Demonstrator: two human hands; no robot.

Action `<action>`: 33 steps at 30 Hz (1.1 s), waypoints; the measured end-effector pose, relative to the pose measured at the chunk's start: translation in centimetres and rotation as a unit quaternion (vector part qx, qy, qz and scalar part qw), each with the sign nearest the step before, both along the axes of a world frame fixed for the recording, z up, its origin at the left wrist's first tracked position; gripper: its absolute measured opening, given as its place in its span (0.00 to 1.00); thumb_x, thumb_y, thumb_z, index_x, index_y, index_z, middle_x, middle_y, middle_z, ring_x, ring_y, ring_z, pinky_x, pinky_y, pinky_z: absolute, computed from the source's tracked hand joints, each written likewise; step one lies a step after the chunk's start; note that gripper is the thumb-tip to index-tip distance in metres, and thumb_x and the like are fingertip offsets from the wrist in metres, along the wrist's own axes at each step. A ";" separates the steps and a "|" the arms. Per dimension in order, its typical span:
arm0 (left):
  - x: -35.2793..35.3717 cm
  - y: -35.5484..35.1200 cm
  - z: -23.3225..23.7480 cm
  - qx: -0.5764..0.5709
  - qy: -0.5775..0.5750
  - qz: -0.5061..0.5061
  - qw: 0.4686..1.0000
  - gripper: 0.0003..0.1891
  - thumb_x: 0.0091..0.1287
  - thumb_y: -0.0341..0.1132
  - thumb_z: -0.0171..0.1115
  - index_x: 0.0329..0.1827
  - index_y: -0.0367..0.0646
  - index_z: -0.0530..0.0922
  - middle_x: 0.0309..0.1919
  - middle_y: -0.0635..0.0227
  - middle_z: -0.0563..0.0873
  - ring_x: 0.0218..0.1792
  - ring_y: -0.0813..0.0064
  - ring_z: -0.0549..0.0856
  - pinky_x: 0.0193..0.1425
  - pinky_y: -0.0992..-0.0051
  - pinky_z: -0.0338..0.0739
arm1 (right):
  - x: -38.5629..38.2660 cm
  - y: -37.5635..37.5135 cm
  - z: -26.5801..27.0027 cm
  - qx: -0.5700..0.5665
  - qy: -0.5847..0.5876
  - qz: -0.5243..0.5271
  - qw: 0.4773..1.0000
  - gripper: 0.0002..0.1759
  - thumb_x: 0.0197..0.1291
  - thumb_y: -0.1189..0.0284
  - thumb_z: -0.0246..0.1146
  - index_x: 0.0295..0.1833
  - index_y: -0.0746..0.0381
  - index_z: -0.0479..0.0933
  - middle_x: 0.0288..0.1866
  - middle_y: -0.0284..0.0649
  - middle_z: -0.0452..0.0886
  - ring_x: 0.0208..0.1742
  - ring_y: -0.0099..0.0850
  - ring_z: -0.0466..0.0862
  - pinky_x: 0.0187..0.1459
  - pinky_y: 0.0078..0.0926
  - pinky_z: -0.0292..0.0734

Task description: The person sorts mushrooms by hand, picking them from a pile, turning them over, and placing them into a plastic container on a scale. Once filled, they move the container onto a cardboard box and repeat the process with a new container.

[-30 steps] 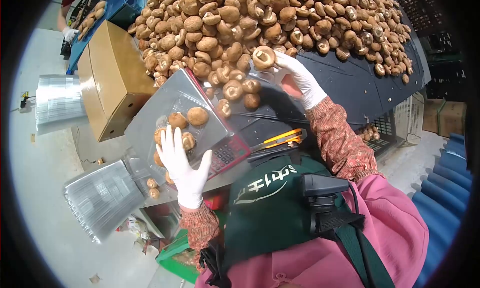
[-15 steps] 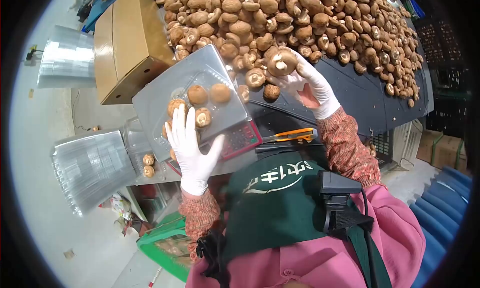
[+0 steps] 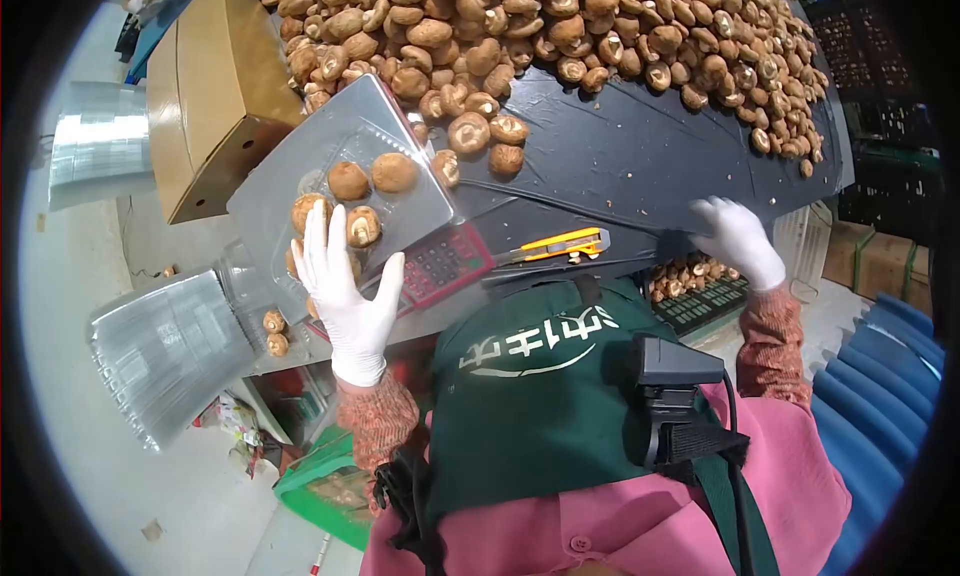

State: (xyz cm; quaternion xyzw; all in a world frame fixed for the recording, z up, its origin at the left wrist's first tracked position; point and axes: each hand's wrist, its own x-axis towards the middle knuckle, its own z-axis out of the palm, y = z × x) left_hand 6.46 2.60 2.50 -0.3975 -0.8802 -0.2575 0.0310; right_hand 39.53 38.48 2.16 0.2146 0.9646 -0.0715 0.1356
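My left hand (image 3: 345, 294), in a white glove, lies with fingers spread over mushrooms (image 3: 362, 226) in a clear plastic tray (image 3: 400, 208). The tray rests on a scale with a red-edged keypad (image 3: 440, 266). Some mushrooms under the palm are partly hidden. My right hand (image 3: 735, 238), also gloved, hovers over the right part of the dark table (image 3: 610, 166), fingers apart, nothing in it. A few loose mushrooms (image 3: 469, 133) lie beside the tray's right edge.
A large mushroom pile (image 3: 660, 46) covers the table's far side. A yellow cutter (image 3: 565, 244) lies near the front edge. Cardboard box (image 3: 215, 96) and stacked clear trays (image 3: 175, 346) stand left. Below the table's right is a crate of mushrooms (image 3: 700, 301).
My right hand has let go of the large mushroom it held and moved right, away from the pile. My left hand stays over the tray. The whole view has shifted slightly.
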 end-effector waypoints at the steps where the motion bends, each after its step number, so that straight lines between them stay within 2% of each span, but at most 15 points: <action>1: 0.1 0.6 0.3 0.000 0.003 -0.010 1.000 0.39 0.57 0.34 0.72 0.75 0.43 0.69 0.75 0.53 0.70 0.76 0.53 0.68 0.83 0.48 0.50 | -2.5 -1.0 -1.1 -0.037 0.063 -0.005 0.997 0.21 0.55 0.65 0.71 0.54 0.59 0.80 0.44 0.44 0.84 0.47 0.46 0.85 0.49 0.40 0.82; 3: 0.1 1.6 0.7 0.006 0.010 -0.030 0.999 0.39 0.57 0.33 0.72 0.75 0.43 0.69 0.75 0.54 0.70 0.76 0.54 0.68 0.83 0.49 0.50 | -8.6 -3.6 -3.1 -0.104 0.162 -0.035 0.981 0.22 0.59 0.64 0.70 0.58 0.59 0.79 0.52 0.43 0.84 0.53 0.44 0.85 0.53 0.36 0.82; 4: 0.2 1.9 1.1 0.005 0.013 -0.035 0.999 0.39 0.57 0.33 0.72 0.75 0.43 0.69 0.75 0.54 0.70 0.76 0.54 0.68 0.83 0.49 0.50 | -11.5 -4.9 -4.3 -0.130 0.212 -0.024 0.968 0.31 0.57 0.61 0.71 0.65 0.58 0.74 0.62 0.46 0.80 0.61 0.44 0.82 0.57 0.38 0.81; 6: 0.4 2.2 1.8 0.001 0.017 -0.041 0.999 0.39 0.57 0.33 0.72 0.75 0.43 0.69 0.75 0.54 0.70 0.76 0.54 0.68 0.83 0.49 0.50 | -17.4 -7.7 -6.6 -0.095 0.235 -0.039 0.967 0.40 0.53 0.58 0.74 0.71 0.58 0.69 0.69 0.50 0.73 0.69 0.48 0.76 0.61 0.43 0.79; 8: 0.8 1.5 2.1 0.005 0.023 -0.034 0.999 0.39 0.57 0.33 0.72 0.75 0.44 0.69 0.75 0.54 0.70 0.75 0.53 0.68 0.83 0.49 0.50 | -21.4 -9.6 -9.4 -0.104 0.222 -0.046 0.968 0.43 0.51 0.59 0.75 0.71 0.57 0.67 0.70 0.53 0.71 0.68 0.53 0.74 0.61 0.48 0.78; 12: 1.3 -0.3 1.8 -0.004 0.012 -0.003 1.000 0.39 0.57 0.33 0.73 0.75 0.42 0.70 0.75 0.53 0.70 0.75 0.52 0.68 0.82 0.48 0.51 | -23.3 -8.8 -13.0 -0.048 0.255 -0.023 0.965 0.35 0.51 0.64 0.72 0.66 0.57 0.71 0.62 0.50 0.75 0.58 0.51 0.77 0.57 0.44 0.80; 14: 1.6 -1.5 1.3 -0.009 0.008 0.014 1.000 0.40 0.56 0.35 0.75 0.74 0.42 0.70 0.75 0.52 0.69 0.75 0.51 0.68 0.82 0.46 0.51 | -21.1 -7.8 -11.3 -0.080 0.230 -0.057 0.968 0.32 0.49 0.65 0.72 0.63 0.57 0.75 0.58 0.49 0.77 0.59 0.50 0.77 0.57 0.43 0.80; 16: 1.7 -2.3 0.8 -0.003 -0.001 0.032 0.999 0.39 0.57 0.35 0.75 0.74 0.42 0.70 0.75 0.52 0.69 0.75 0.52 0.68 0.82 0.47 0.51 | -16.0 -6.2 -8.0 -0.039 0.229 -0.031 0.972 0.29 0.49 0.65 0.73 0.59 0.57 0.77 0.53 0.47 0.79 0.57 0.48 0.79 0.55 0.42 0.81; 20: 1.7 -2.5 0.1 0.012 -0.012 0.052 0.998 0.37 0.60 0.33 0.70 0.75 0.41 0.69 0.75 0.53 0.69 0.75 0.52 0.67 0.83 0.50 0.50 | -3.2 -2.1 -2.3 0.018 -0.062 -0.051 0.997 0.33 0.45 0.63 0.76 0.60 0.57 0.77 0.51 0.45 0.80 0.55 0.46 0.81 0.53 0.42 0.82; 21: 1.5 -2.3 -0.1 0.015 -0.013 0.050 0.999 0.37 0.60 0.33 0.70 0.75 0.41 0.69 0.75 0.53 0.69 0.75 0.51 0.68 0.83 0.49 0.50 | -1.3 -1.2 -1.2 0.030 -0.191 -0.095 0.977 0.34 0.44 0.61 0.77 0.59 0.57 0.78 0.50 0.46 0.80 0.55 0.47 0.81 0.53 0.43 0.82; 24: 1.0 -1.2 -0.1 0.015 -0.008 0.041 0.999 0.37 0.60 0.33 0.70 0.75 0.42 0.69 0.75 0.53 0.70 0.75 0.52 0.68 0.82 0.49 0.51 | 1.9 0.0 0.4 0.101 -0.308 -0.102 0.941 0.35 0.43 0.57 0.78 0.58 0.59 0.79 0.50 0.47 0.82 0.53 0.47 0.83 0.54 0.43 0.80; 26: 0.7 -0.6 0.2 0.012 0.002 0.029 0.999 0.37 0.60 0.34 0.70 0.75 0.42 0.69 0.75 0.53 0.70 0.75 0.52 0.69 0.83 0.49 0.50 | 0.7 0.1 -0.7 0.063 -0.102 -0.069 0.990 0.33 0.46 0.59 0.77 0.59 0.60 0.79 0.50 0.45 0.83 0.52 0.45 0.84 0.55 0.41 0.79; 29: 0.4 0.2 0.7 0.011 0.011 0.010 1.000 0.38 0.60 0.34 0.71 0.75 0.42 0.69 0.75 0.53 0.70 0.75 0.53 0.68 0.82 0.49 0.50 | -9.0 -3.6 -2.9 0.000 0.196 -0.016 0.980 0.24 0.52 0.69 0.73 0.56 0.60 0.80 0.46 0.42 0.84 0.50 0.43 0.84 0.49 0.39 0.82; 31: 0.5 0.4 1.1 0.016 0.022 0.000 1.000 0.38 0.59 0.33 0.71 0.76 0.43 0.69 0.75 0.53 0.70 0.75 0.53 0.68 0.82 0.49 0.50 | -15.9 -6.3 -5.4 -0.039 0.262 0.036 0.963 0.17 0.52 0.70 0.69 0.49 0.60 0.79 0.45 0.43 0.83 0.47 0.44 0.84 0.48 0.42 0.81; 33: 1.0 0.4 1.9 0.013 0.018 -0.003 1.000 0.38 0.59 0.33 0.71 0.76 0.43 0.69 0.75 0.53 0.70 0.75 0.53 0.68 0.82 0.49 0.50 | -21.2 -8.1 -9.1 -0.008 0.334 0.101 0.937 0.12 0.54 0.73 0.64 0.46 0.59 0.77 0.47 0.41 0.81 0.50 0.41 0.82 0.49 0.38 0.79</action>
